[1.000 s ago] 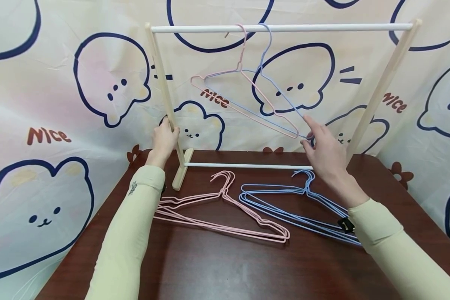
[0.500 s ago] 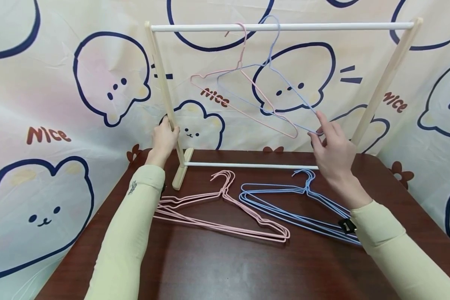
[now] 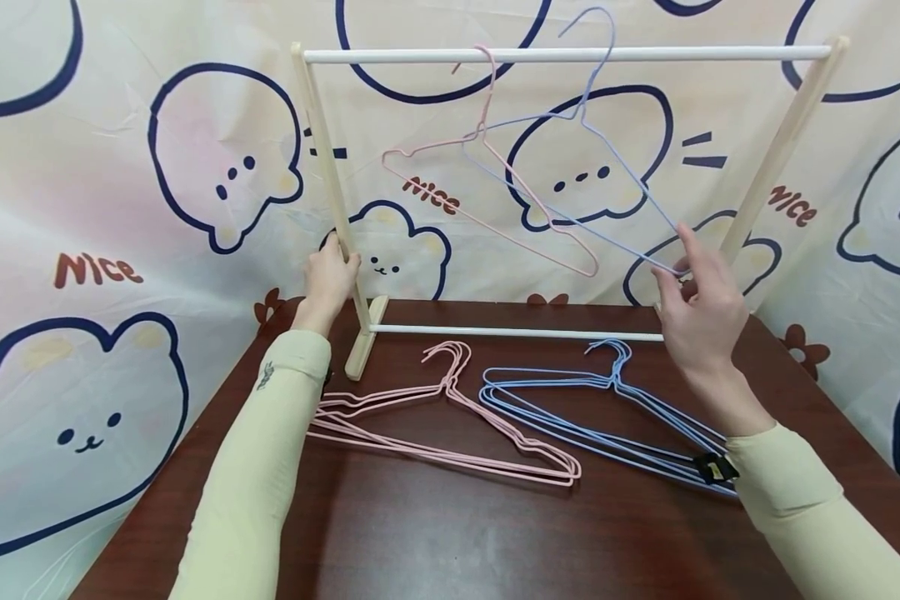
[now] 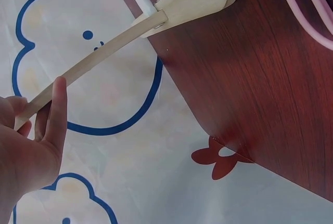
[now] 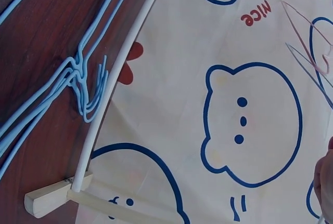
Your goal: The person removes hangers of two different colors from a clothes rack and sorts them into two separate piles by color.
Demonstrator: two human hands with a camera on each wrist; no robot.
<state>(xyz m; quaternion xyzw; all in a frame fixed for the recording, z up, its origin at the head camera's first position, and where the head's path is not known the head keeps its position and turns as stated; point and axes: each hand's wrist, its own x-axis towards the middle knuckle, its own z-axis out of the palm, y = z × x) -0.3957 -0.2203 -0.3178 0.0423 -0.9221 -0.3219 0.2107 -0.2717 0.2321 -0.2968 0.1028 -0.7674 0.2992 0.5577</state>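
My left hand (image 3: 332, 279) grips the left wooden post (image 3: 325, 154) of a small clothes rack. In the left wrist view, its fingers (image 4: 58, 104) lie against that post. With thumb and fingertips, my right hand (image 3: 705, 308) pinches the lower right corner of a blue clothes hanger (image 3: 645, 188). This hanger's hook rises above the white top bar (image 3: 720, 53), its tip clear of the bar. To its left, a pink clothes hanger (image 3: 482, 127) hangs from the bar by its hook. Only an edge of the right hand (image 5: 325, 182) shows in the right wrist view.
Several pink hangers (image 3: 447, 382) lie stacked on the brown table (image 3: 450, 542), beside a stack of blue hangers (image 3: 614, 379). A white lower bar (image 3: 495, 332) joins the rack's feet. Behind it hangs a cartoon-printed cloth (image 3: 217, 150).
My right hand has moved to the right with the blue hanger. The hanger's hook has come up off the top bar. My left hand stays on the post.
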